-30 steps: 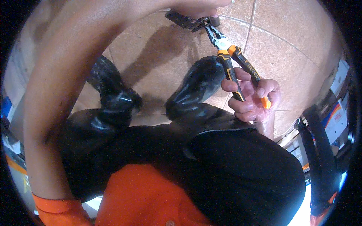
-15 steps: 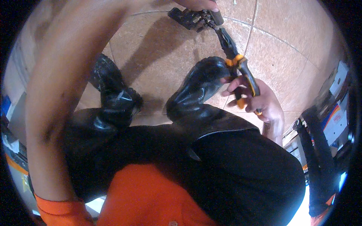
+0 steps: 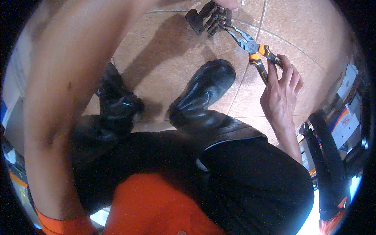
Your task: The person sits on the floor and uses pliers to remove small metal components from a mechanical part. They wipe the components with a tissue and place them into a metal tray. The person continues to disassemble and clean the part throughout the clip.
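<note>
Only the fingertips of my left hand [image 3: 227, 4] show at the top edge, closed on a dark metal part [image 3: 212, 17]. It has a flat plate with a hole at one end and several short, stubby pieces in a row. Most of its upper side lies out of the picture. From the right, my right hand [image 3: 283, 88] grips a pair of pliers [image 3: 251, 47] by its black and orange handles. The handles are spread and the grey jaws are parted. Their tips meet the stubby pieces at the near right side of the part.
Below lies a brown tiled floor [image 3: 164, 58]. My black rubber boots [image 3: 209, 80] stand on it, left and right of the middle. Cartons [image 3: 346, 131] and a black strap-like thing [image 3: 323, 156] are at the right rim.
My right hand has turned over, and the pliers have swung from nearly upright to a slant, with jaws now wider apart. The metal part has shifted slightly right and tilted.
</note>
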{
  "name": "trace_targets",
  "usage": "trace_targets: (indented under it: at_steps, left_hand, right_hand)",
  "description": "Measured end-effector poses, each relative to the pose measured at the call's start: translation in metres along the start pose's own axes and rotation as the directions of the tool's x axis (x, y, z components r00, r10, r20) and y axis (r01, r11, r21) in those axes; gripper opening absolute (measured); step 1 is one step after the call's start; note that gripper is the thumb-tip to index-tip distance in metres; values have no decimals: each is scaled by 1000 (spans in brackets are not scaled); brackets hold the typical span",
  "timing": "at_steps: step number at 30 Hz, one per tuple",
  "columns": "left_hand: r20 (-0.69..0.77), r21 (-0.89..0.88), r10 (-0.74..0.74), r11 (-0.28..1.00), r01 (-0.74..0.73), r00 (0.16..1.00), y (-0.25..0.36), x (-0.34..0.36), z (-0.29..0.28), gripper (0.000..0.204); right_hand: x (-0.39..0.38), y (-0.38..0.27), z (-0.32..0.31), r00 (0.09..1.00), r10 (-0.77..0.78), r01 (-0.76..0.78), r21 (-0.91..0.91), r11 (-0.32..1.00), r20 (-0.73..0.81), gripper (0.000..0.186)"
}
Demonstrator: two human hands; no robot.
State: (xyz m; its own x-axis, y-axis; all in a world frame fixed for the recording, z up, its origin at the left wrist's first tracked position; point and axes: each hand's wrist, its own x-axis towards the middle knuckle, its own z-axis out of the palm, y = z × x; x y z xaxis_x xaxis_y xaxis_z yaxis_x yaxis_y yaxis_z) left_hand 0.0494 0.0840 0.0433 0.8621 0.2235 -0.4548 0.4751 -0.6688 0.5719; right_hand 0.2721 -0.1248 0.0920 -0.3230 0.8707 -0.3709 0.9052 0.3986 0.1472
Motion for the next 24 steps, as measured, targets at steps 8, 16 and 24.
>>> trace_targets:
  at_steps: [8, 16, 24]
  left_hand:
    - [23, 102, 0, 995, -3, 1000, 1, 10, -4, 41]
    - [37, 50, 2, 999, -4, 999, 2, 8, -1, 40]
    - [61, 13, -29, 1000, 29, 998, 10, 0, -10, 39]
  right_hand:
    - [4, 5, 3, 1000, 2, -2, -14, 1000, 9, 49]
    - [9, 3, 5, 1000, 6, -7, 24, 1000, 30, 46]
    - [15, 6, -2, 990, -26, 14, 83, 996, 141, 40]
